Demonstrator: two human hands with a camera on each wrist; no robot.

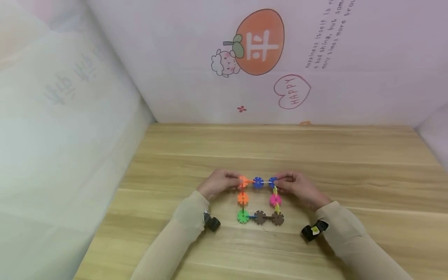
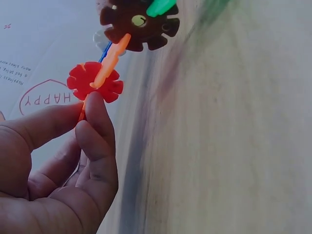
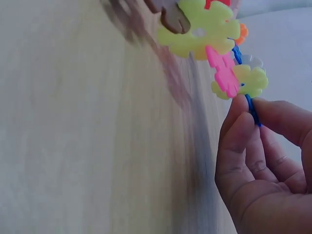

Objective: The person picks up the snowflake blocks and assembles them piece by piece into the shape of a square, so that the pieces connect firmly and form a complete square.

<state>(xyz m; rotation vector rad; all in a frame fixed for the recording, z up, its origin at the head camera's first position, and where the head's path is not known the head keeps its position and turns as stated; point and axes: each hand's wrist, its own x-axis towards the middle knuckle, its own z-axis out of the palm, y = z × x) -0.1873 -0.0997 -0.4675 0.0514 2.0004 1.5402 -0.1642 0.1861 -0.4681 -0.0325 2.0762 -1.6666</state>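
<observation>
A square frame of linked plastic snowflake discs spans the space between both hands in the head view. My left hand (image 1: 223, 182) pinches the orange disc (image 1: 243, 181) at its far left corner between thumb and fingertips. At the far right corner, my right hand (image 1: 297, 186) pinches a blue disc (image 1: 273, 182). Between these sits another blue disc (image 1: 258, 182). A pink disc (image 1: 275, 200) with yellow connectors forms the right side, and a second orange disc (image 1: 243, 198) the left. Along the near side run a green disc (image 1: 243, 216) and two brown discs (image 1: 260, 217).
The wooden tabletop (image 1: 224, 147) meets a printed white sheet (image 1: 189, 77) at the back, and another sheet (image 1: 87, 116) rises on the left. A black wrist camera (image 1: 212, 222) is worn on the left wrist, a second camera (image 1: 310, 232) on the right.
</observation>
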